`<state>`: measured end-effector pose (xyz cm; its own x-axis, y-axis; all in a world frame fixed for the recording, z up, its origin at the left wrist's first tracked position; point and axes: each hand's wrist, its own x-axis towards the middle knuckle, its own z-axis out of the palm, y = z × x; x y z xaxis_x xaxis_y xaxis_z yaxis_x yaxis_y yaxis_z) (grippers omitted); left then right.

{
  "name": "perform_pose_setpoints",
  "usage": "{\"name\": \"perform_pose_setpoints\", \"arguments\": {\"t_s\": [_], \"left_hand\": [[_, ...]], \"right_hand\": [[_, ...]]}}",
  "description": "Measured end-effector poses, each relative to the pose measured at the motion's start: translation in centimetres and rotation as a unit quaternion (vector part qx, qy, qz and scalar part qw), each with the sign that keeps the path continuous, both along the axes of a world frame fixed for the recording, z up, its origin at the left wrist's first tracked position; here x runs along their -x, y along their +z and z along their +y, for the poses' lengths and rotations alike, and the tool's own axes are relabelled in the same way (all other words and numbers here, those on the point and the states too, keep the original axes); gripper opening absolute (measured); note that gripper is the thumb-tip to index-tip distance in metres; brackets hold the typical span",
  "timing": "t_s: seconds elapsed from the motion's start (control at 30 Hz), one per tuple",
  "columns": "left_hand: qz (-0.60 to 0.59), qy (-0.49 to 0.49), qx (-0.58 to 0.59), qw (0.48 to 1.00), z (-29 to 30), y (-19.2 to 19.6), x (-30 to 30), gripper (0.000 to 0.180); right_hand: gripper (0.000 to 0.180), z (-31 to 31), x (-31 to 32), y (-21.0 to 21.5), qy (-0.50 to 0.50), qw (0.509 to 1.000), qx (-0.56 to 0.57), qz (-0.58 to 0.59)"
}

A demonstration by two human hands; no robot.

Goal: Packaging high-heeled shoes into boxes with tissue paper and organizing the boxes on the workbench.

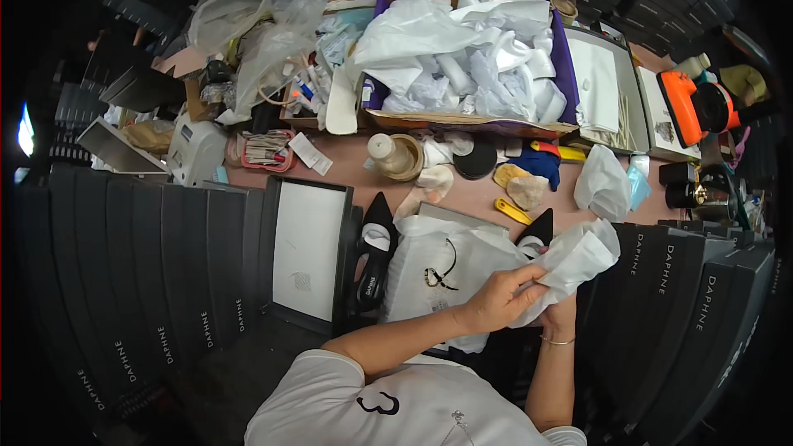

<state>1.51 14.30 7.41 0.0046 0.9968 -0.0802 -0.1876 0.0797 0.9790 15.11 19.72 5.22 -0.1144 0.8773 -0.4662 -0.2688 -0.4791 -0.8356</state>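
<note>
Some tissue paper [585, 256], centre-right of frame
Left grip [502, 299] pinches it; right grip [561, 316] partly hidden, state unclear; overpulling may tear it.

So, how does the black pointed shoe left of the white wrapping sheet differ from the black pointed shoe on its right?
The left black pointed shoe shows nearly whole; the right black pointed shoe shows only its front, the rest hidden behind the left hand and crumpled white paper. In the picture, the left shoe's toe points nearly straight up, while the right shoe's slants rightward. Both have white filling inside.
</note>
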Motion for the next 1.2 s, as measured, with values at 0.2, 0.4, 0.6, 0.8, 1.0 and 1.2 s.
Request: {"name": "perform_pose_setpoints", "arguments": {"t_s": [0.2, 0.4, 0.6, 0.8, 1.0, 1.2], "left_hand": [[0.007, 0.051, 0.070, 0.996, -5.6, 0.1, 2.6, 0.019], [0.339, -0.127, 0.001, 0.932, -17.1, -4.5, 4.3, 0.026], [0.486, -0.240, 0.033, 0.840, -22.6, -7.0, 5.1, 0.021], [0.512, -0.221, -0.020, 0.830, -23.2, -8.8, 4.9, 0.009], [0.352, 0.066, -0.114, 0.927, -21.6, -5.7, 6.0, 0.019], [0.331, 0.270, 0.017, 0.904, -22.0, -5.5, 11.7, 0.042]], "right_hand": [[0.011, 3.5, -5.3, 0.2, 0.010, 0.996, -0.067, -0.056], [0.016, 7.6, -4.1, -1.0, 0.028, 0.973, -0.125, -0.191], [0.030, 6.8, -2.3, -4.0, 0.026, 0.969, -0.118, -0.214], [0.033, 6.8, -3.1, -4.5, 0.081, 0.886, -0.300, -0.344], [0.026, 1.7, -0.8, 2.2, 0.111, 0.900, -0.299, -0.298], [0.023, -7.0, 2.1, 1.7, 0.209, 0.930, -0.206, -0.223]]}}
